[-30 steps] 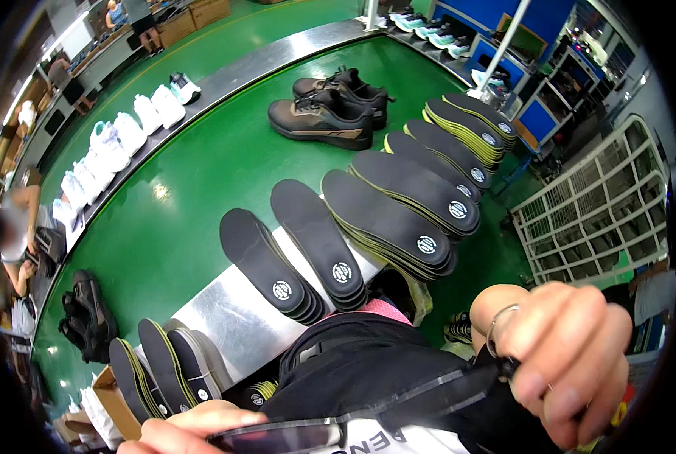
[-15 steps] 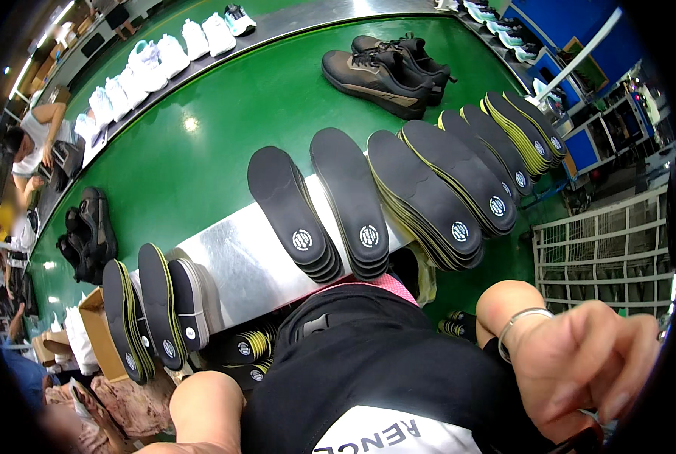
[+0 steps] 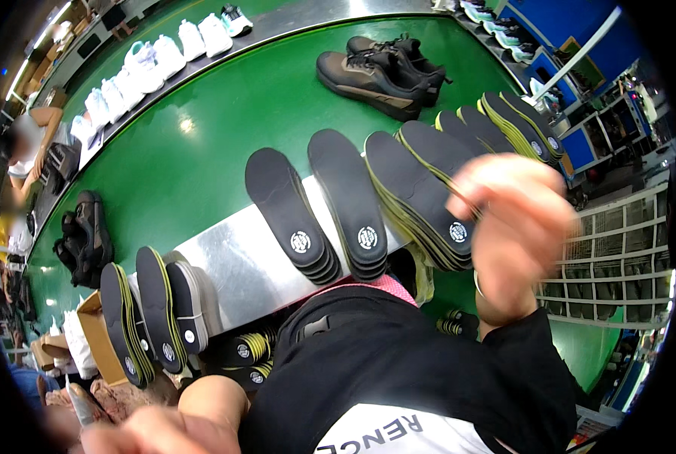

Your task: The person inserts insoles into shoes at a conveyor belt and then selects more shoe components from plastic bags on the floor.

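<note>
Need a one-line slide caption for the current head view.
A blurred right hand partly covers stacked black insoles, with brown-and-black shoes beyond on a green surface.

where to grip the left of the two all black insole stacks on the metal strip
Probably pinch the left insole stack by its rounded heel end from the near left: that end points toward you, with exposed metal strip beside it, while the right insole stack crowds its right.

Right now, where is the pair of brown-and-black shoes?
In the head view, the brown-and-black shoes stand near the top, right of centre, on the green surface, just beyond the row of black insoles.
</note>
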`<state>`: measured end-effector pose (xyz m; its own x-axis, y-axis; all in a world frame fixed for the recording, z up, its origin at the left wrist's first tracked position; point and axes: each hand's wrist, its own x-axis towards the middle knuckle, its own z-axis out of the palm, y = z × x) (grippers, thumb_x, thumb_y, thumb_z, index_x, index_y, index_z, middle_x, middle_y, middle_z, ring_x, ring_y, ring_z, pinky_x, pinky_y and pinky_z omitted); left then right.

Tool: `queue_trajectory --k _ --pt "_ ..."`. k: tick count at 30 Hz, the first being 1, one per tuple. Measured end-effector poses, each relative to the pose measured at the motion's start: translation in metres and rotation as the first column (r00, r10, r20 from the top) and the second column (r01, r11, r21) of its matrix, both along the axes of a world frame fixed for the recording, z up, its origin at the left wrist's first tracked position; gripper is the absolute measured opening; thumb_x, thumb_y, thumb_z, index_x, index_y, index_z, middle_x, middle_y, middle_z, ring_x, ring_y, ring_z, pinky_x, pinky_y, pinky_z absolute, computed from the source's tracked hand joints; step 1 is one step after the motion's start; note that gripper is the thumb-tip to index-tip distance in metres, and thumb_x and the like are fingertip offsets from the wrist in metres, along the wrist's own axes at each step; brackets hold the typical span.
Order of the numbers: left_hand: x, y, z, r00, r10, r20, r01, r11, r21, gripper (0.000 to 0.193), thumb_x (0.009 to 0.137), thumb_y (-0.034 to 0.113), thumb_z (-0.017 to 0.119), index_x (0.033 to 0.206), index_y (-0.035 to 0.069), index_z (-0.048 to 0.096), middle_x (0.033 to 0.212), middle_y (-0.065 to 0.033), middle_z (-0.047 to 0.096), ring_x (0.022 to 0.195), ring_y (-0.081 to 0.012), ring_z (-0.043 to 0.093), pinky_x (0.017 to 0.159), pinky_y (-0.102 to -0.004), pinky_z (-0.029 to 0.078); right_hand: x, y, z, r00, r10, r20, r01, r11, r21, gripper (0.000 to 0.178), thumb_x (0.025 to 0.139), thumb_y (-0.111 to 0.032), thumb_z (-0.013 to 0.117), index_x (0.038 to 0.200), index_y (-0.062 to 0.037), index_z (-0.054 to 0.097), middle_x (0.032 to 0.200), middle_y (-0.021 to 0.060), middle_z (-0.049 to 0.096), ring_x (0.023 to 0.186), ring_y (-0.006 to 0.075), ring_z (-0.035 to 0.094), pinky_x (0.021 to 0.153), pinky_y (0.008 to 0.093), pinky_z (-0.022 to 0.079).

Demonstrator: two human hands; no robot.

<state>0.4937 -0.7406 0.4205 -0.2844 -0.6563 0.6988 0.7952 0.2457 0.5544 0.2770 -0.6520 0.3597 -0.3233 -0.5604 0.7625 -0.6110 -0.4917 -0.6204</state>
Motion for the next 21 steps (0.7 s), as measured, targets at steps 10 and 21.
queue_trajectory --k 10,21 --pt "-0.032 -0.073 -0.243 0.451 -0.282 0.847 -0.490 0.715 0.499 0.063 0.076 0.026 0.057 0.123 0.003 0.022 0.109 -0.0113 0.039 0.092 -0.0151 0.041 0.073 -0.0247 0.035 -0.031 -0.001 -0.192 0.968 -0.252 0.018 0.041 0.226 0.973 0.044 0.074 -0.024 0.058 0.104 0.0054 0.044 0.091 0.0162 0.055 0.084 0.0235 0.054 0.075 0.0310 0.042" --pt "-0.055 -0.075 -0.320 0.524 -0.778 0.348 -0.243 0.255 0.936 0.035 0.069 0.009 0.058 0.101 -0.001 0.048 0.102 -0.0130 0.053 0.092 -0.0237 0.054 0.083 -0.0384 0.042 -0.010 -0.022 -0.208 0.220 -0.355 0.908 -0.641 0.649 0.409 0.044 0.067 -0.011 0.064 0.101 0.0097 0.044 0.088 0.0140 0.056 0.080 0.0187 0.056 0.071 0.0270 0.045"
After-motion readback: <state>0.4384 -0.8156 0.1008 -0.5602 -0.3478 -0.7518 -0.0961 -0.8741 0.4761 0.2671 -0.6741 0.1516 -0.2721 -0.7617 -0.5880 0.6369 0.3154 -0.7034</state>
